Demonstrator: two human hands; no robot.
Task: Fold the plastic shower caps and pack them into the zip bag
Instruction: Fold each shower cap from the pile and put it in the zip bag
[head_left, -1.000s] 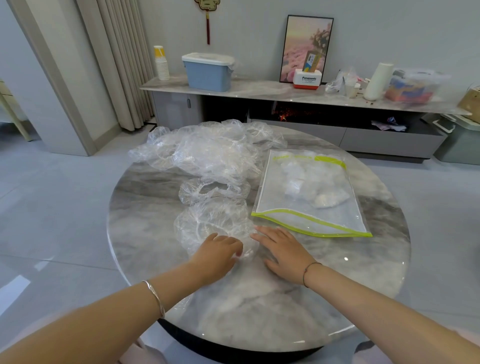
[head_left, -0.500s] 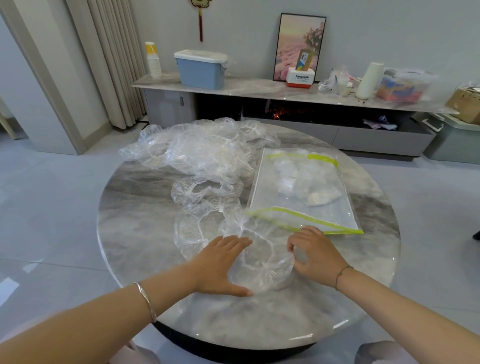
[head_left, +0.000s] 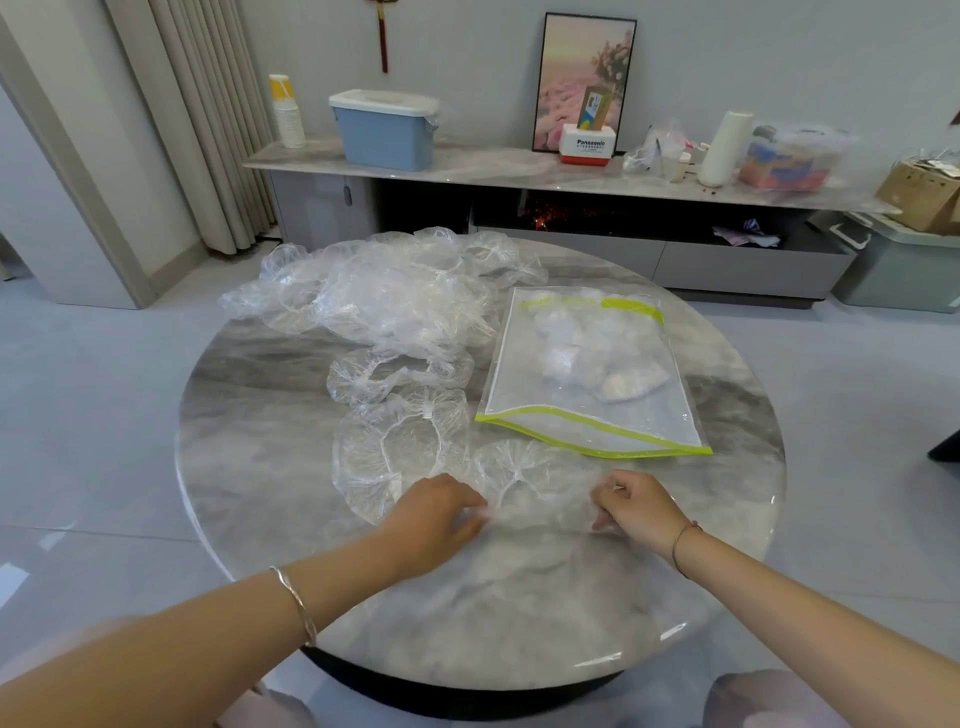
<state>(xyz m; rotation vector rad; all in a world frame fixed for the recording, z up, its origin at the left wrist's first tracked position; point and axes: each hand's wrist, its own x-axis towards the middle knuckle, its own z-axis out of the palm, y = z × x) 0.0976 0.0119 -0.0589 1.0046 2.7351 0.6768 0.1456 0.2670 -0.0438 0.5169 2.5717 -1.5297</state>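
Note:
A clear shower cap (head_left: 535, 480) lies stretched flat on the round marble table (head_left: 260, 452) between my hands. My left hand (head_left: 434, 512) pinches its left edge and my right hand (head_left: 636, 506) pinches its right edge. Left of it lies another flattened cap (head_left: 395, 447), with a crumpled one (head_left: 389, 374) behind. A big heap of loose caps (head_left: 384, 296) fills the far left of the table. The zip bag (head_left: 597, 415), clear with a lime-green edge, lies to the right and holds folded caps (head_left: 597, 353).
Behind the table runs a long low cabinet (head_left: 467, 166) with a blue bin (head_left: 384, 130), paper cups, a framed picture and clutter on it. Grey tiled floor surrounds the table; a curtain hangs at the back left.
Both hands pulled one cap off the near pile toward the front edge and spread it sideways. The left hand went from pressing flat to pinching the cap's edge.

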